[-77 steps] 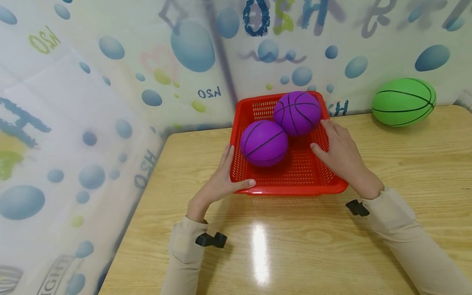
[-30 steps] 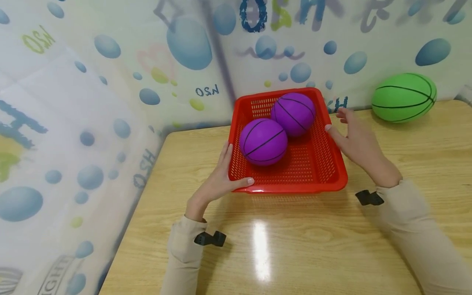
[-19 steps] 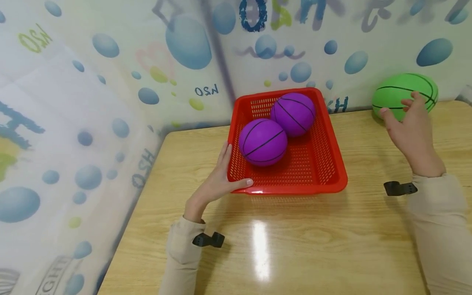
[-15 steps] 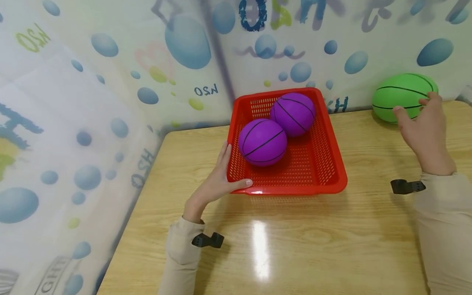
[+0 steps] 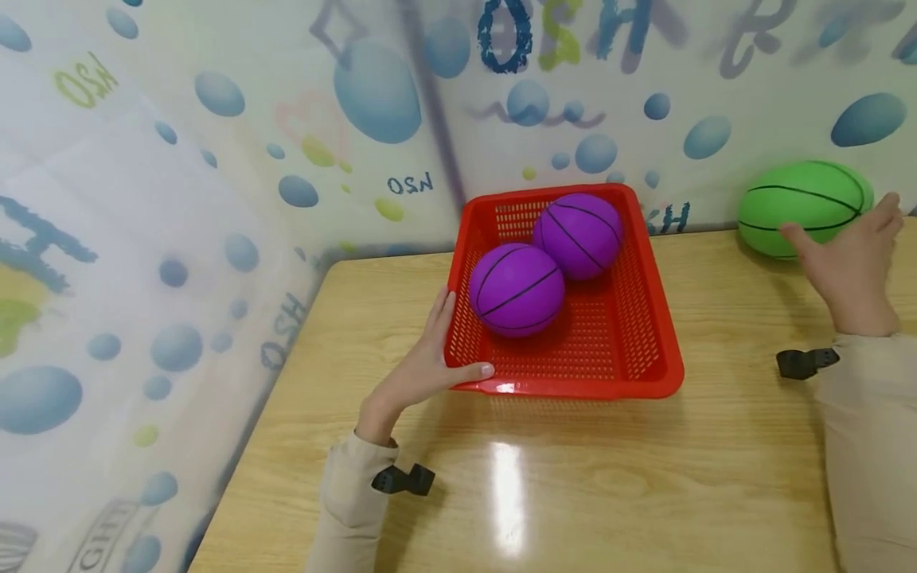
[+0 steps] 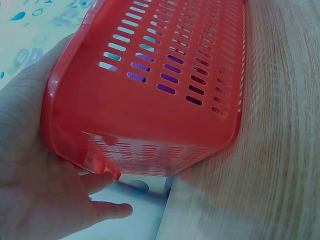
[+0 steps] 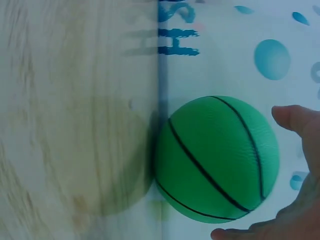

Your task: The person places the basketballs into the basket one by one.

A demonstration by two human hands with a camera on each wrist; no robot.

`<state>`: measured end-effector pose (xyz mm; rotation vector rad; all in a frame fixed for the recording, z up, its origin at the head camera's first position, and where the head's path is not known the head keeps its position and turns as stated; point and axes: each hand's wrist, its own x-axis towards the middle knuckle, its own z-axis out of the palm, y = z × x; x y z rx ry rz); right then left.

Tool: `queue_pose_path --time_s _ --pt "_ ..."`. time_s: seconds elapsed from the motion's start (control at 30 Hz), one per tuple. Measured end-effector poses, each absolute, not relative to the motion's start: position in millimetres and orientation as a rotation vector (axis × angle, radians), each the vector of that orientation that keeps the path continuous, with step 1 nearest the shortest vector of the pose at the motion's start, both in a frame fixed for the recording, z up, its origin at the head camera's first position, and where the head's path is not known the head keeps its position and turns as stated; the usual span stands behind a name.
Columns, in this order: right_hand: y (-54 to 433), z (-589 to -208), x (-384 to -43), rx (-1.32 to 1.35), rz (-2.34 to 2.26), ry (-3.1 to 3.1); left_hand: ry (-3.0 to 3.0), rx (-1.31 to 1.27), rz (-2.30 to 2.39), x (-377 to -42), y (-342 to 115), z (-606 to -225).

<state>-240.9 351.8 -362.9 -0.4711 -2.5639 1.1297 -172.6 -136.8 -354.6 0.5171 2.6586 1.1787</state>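
Observation:
My left hand (image 5: 419,366) holds the near left corner of a red plastic basket (image 5: 573,387), the thumb lying over its front rim and the fingers along the outside of the left wall. Two purple balls with black basketball lines sit inside: one ball (image 5: 517,290) nearer the left wall, the other ball (image 5: 577,236) behind it to the right. At the table's back right lies a green ball (image 7: 217,160) with black lines. My right hand (image 5: 852,267) reaches over its near right side, thumb and fingers spread; gaps show between hand and ball in the right wrist view.
A wooden table (image 5: 609,493) bears the basket and the green ball. Behind it and to the left hangs a white wall covering (image 5: 236,159) printed with blue bubbles and letters. A small black device (image 5: 403,480) is worn at the left cuff, another device (image 5: 807,364) at the right.
My right hand has left the basket's right rim and moved right to the green ball. The rear purple ball has turned and shifted slightly inside the basket. My left hand keeps its place.

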Motion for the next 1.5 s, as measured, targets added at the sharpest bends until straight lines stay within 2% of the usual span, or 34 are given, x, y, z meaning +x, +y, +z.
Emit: queue_pose_path --time_s 0.37,0.97,1.17,1.5 --pt "358.0 -373.4 -269.9 -0.458 0.993 -2.517 2.663 0.524 1.190 -174.2 -139.4 -355.6" --pt "373.9 -389.1 -272.3 -0.423 1.118 -2.371 2.630 0.534 1.210 -176.2 -137.4 -355.9" --pt "365.1 -363.6 -263.0 -0.452 1.115 -2.216 2.637 0.517 1.195 -173.6 -139.2 -353.4" --pt "331.4 -311.4 -246.0 -0.046 1.103 -2.077 2.636 0.515 1.192 -174.1 -138.3 -352.0"
